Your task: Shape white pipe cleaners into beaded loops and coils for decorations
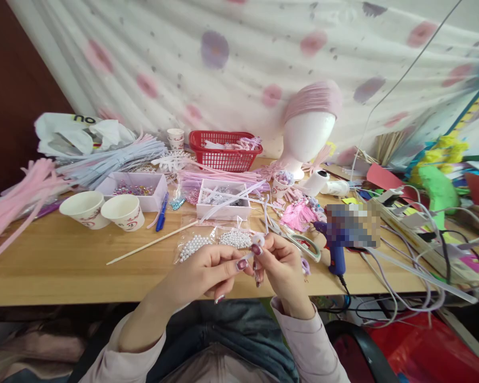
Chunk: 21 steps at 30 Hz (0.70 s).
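Above the table's front edge, my left hand [211, 271] and my right hand [281, 266] come together on a pale lilac pipe cleaner [258, 239]. Its upper end forms a small fuzzy loop at the fingertips of my right hand, which pinches it. The thumb and fingers of my left hand close on the strip's lower part, mostly hidden by the fingers. Just behind the hands lie clear bags of white pearl beads [234, 239]. Scissors [303, 242] with pale green handles rest beside my right hand, and a small purple fuzzy ring [305, 266] lies near the wrist.
A blue glue gun [336, 247] with tangled cables sits right of my hands. Paper cups [123, 213], a blue pen [162, 213] and a wooden stick [151, 243] lie left. Behind stand a white box [223, 211], a red basket [223, 159] and a foam head [308, 133].
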Motion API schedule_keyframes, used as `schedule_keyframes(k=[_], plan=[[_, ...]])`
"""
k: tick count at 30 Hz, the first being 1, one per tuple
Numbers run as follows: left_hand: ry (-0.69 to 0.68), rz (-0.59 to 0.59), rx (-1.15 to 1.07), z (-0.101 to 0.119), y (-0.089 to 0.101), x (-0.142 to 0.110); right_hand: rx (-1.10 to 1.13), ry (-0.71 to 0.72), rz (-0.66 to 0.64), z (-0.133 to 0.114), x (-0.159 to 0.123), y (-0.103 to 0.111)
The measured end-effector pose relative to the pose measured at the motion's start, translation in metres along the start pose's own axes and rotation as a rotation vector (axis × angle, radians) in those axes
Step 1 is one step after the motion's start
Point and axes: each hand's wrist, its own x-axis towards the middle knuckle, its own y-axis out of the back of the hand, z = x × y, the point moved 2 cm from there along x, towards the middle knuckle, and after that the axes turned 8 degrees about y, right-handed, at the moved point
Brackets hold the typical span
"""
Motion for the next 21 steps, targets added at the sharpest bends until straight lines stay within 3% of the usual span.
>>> schedule_keyframes(k=[4,8,11,13,16,19,21], plan=[[-0.14,0.18,0.164,0.004,-0.003,0.0,-0.004,0.079,0.086,-0.003,-0.002,0.001],[-0.091,0.128,0.244,0.006,0.001,-0.001,0.016,0.171,0.171,-0.009,-0.002,0.004],[-0.098,0.178,0.306,0.006,0.017,-0.002,0.048,0.223,0.244,-0.018,0.002,0.013],[-0.162,0.277,0.377,0.007,0.028,0.0,0.022,0.218,0.239,-0.022,0.006,0.017],[-0.337,0.545,0.538,0.011,0.036,0.002,0.0,0.203,0.244,-0.024,0.01,0.019],[-0.544,0.784,0.667,0.018,0.024,0.0,0.039,0.177,0.254,-0.022,0.013,0.017],[-0.661,0.804,0.757,0.023,0.007,-0.003,0.063,0.155,0.239,-0.021,0.014,0.015]])
